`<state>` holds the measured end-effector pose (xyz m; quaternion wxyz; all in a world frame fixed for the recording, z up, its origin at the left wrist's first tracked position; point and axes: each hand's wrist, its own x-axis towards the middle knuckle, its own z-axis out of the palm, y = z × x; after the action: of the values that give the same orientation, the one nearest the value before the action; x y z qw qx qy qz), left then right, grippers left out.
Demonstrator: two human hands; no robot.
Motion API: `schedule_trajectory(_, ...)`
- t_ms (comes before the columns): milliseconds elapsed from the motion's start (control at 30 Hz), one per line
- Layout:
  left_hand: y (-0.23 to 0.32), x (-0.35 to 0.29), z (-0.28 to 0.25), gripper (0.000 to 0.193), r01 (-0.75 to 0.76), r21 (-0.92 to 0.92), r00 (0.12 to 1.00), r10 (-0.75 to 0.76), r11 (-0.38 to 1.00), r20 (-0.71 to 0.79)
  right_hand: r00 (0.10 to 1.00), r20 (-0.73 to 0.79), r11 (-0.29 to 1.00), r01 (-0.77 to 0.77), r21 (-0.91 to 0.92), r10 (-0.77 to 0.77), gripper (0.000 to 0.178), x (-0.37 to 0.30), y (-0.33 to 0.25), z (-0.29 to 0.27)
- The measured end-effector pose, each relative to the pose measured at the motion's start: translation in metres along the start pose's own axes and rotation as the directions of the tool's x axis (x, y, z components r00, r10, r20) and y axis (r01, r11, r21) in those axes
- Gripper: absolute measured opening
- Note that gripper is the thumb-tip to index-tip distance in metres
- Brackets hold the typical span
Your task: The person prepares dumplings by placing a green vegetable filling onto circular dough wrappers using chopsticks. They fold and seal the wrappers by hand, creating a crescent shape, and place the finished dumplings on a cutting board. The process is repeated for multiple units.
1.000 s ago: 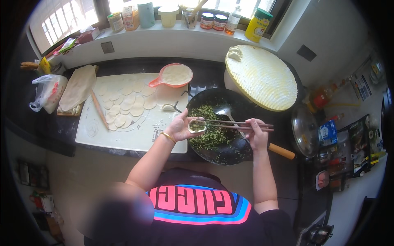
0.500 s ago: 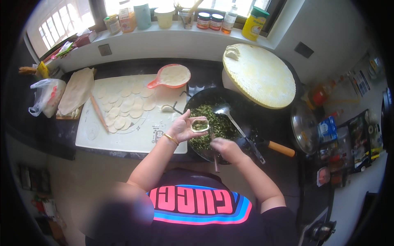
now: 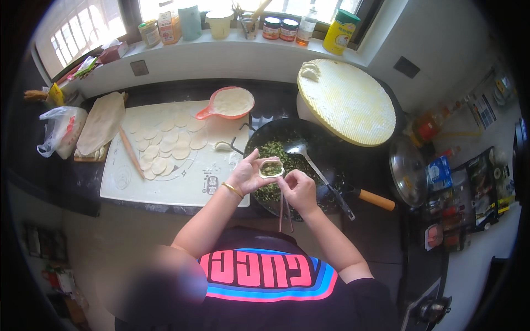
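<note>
- Filled wrapper [image 3: 271, 169], one, round, green mixture at its middle: I have it at frame centre, lying across the fingers of the left hand, above the wok [image 3: 327, 142].
- Left hand [image 3: 243, 175]: palm upward, fingers extended beneath the wrapper, thumb spread away from it.
- Right hand [image 3: 300, 190]: thumb and forefinger bent together at the wrapper's lower right edge; whether they pinch it I cannot tell.
- Chopsticks [image 3: 284, 212], one pair: gripped in the right hand, pointing toward the lower edge.
- Ladle [image 3: 310, 161], one: in the wok, right of both hands.
</note>
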<state>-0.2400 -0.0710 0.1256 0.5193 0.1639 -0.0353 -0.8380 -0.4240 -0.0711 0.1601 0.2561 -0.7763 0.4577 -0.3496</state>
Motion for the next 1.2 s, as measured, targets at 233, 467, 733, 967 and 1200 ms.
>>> schedule_trajectory(233, 0.0, -0.007, 0.01, 0.064, -0.037, 0.02, 0.998, 0.038, 0.999, -0.055, 0.996, -0.021, 0.994, -0.084, -0.07, 0.082, 0.018, 0.007, 0.019, -0.011)
schedule_trajectory(467, 0.0, -0.007, 0.006, 0.064, 0.063, -0.029, 0.993, -0.06, 0.998, 0.099, 0.871, 0.092, 0.874, 0.486, -0.011, -0.483, 0.017, 0.018, 0.003, -0.016)
schedule_trajectory(733, -0.007, -0.02, 0.021, 0.047, -0.066, 0.396, 0.989, 0.008, 0.916, 0.146, 0.923, 0.002, 0.917, 0.381, 0.117, -0.384, 0.011, 0.026, -0.008, -0.015)
schedule_trajectory(967, -0.007, -0.032, 0.037, 0.053, -0.177, 0.716, 0.983, 0.093, 0.676, 0.156, 0.967, 0.028, 0.95, 0.243, 0.197, -0.254, 0.015, 0.028, -0.01, -0.014)
schedule_trajectory(1200, -0.007, -0.034, 0.042, 0.05, -0.3, 0.823, 0.954, 0.159, 0.482, 0.255, 0.923, 0.102, 0.924, 0.355, 0.143, -0.37, 0.015, 0.031, -0.011, -0.024)
